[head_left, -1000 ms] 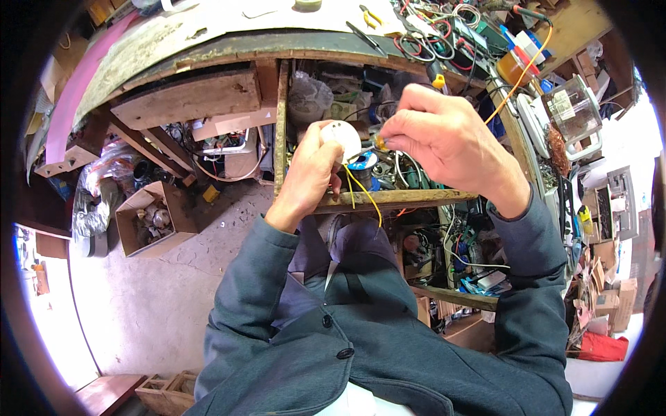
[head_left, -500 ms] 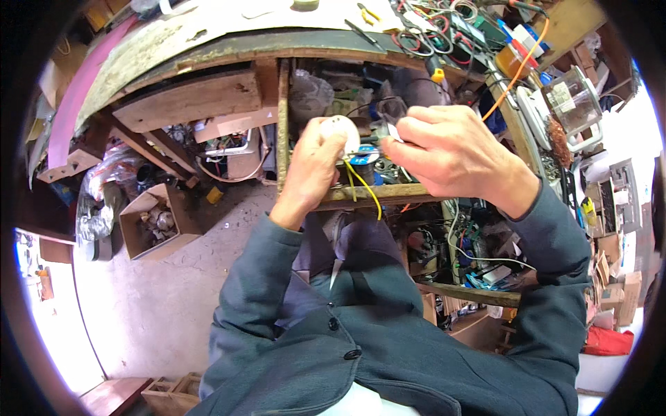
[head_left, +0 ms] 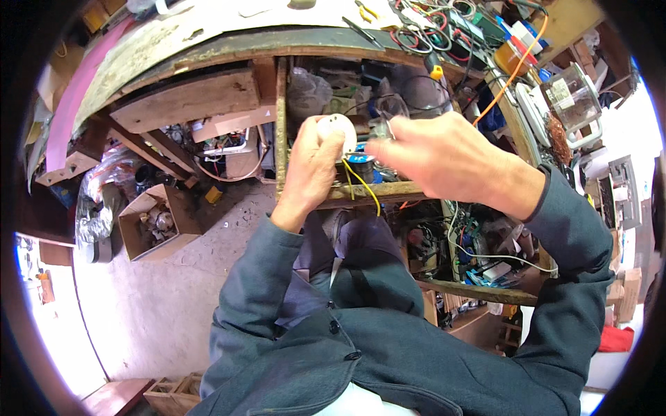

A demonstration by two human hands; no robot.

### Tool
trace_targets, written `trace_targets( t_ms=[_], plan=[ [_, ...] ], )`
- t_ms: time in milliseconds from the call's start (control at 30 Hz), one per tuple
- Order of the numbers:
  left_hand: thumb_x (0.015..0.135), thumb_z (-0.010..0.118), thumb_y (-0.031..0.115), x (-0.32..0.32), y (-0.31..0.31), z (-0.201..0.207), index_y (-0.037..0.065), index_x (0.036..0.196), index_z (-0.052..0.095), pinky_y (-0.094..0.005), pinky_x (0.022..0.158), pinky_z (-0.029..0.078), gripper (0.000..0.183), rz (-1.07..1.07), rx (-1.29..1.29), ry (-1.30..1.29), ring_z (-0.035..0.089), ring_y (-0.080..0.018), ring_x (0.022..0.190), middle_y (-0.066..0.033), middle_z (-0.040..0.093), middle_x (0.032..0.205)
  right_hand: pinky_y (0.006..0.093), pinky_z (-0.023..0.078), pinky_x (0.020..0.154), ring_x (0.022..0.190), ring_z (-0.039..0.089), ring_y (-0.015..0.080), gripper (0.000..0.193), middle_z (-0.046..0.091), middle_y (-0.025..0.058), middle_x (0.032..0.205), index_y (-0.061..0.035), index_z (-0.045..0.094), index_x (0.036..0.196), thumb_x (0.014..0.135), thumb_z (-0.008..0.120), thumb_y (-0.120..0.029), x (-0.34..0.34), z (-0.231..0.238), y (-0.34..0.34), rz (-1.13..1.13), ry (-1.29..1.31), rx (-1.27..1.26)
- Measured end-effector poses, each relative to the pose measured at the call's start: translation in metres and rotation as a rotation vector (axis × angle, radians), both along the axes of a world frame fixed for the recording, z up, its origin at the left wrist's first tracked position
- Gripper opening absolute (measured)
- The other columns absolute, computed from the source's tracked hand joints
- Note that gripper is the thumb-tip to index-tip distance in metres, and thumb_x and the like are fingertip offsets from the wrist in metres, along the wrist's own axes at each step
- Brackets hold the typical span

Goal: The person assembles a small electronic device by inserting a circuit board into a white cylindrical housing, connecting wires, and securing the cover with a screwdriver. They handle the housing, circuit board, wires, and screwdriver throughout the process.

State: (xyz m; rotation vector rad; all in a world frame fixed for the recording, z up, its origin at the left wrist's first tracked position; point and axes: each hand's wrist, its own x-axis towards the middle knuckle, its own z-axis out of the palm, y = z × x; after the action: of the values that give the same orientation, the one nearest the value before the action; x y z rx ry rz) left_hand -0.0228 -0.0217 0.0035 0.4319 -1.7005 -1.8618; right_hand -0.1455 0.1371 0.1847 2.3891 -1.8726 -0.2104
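My left hand [head_left: 309,163] is closed around a round, whitish disc-shaped part [head_left: 340,135] with small dark holes near its top, thumb across its face. Yellow wires [head_left: 366,187] hang from the part's lower edge. Just right of the disc is my right hand [head_left: 444,156], fingers pinched together and smeared by motion. A thin metal tool [head_left: 356,152] seems to run from those fingertips to the disc's lower right side; its kind cannot be made out. Behind the hands, in an open drawer, lies a blue spool [head_left: 361,163].
The cluttered drawer [head_left: 280,132] has wooden edges and holds plastic bags and loose parts. Above it stretches a workbench [head_left: 229,28] with pliers [head_left: 365,11], cables and an orange cord [head_left: 517,69]. A cardboard box [head_left: 163,239] of parts sits on the floor at left.
My right hand has shifted slightly left, closer to the disc, and its fingers have turned; the right elbow has swung outward. The left hand and the disc have barely moved.
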Motion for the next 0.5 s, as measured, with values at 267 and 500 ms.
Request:
trace_targets(
  t_ms=[267, 500],
  plan=[
    [0.106, 0.061, 0.024, 0.003, -0.004, -0.005, 0.002, 0.130, 0.058, -0.0257, 0.072, 0.043, 0.033, 0.020, -0.102, 0.005, 0.052, -0.0089, 0.084, -0.0032, 0.061, 0.106, 0.0282, 0.044, 0.052, 0.060, 0.057, 0.0093, 0.026, 0.060, 0.0007, 0.071, -0.0004, 0.072, 0.121, 0.098, 0.071, -0.011, -0.010, -0.024, -0.008, -0.408, -0.882, 0.363],
    [0.107, 0.060, 0.024, 0.001, -0.003, -0.008, 0.003, 0.132, 0.059, -0.0225, 0.063, 0.041, 0.033, 0.022, -0.167, -0.009, 0.049, -0.0045, 0.077, 0.0010, 0.063, 0.103, 0.0467, 0.059, 0.077, 0.084, 0.071, 0.0377, 0.032, 0.070, 0.0151, 0.092, 0.0030, 0.067, 0.111, 0.090, 0.076, -0.019, -0.007, -0.022, -0.007, -0.183, -0.417, 0.000]
  ],
)
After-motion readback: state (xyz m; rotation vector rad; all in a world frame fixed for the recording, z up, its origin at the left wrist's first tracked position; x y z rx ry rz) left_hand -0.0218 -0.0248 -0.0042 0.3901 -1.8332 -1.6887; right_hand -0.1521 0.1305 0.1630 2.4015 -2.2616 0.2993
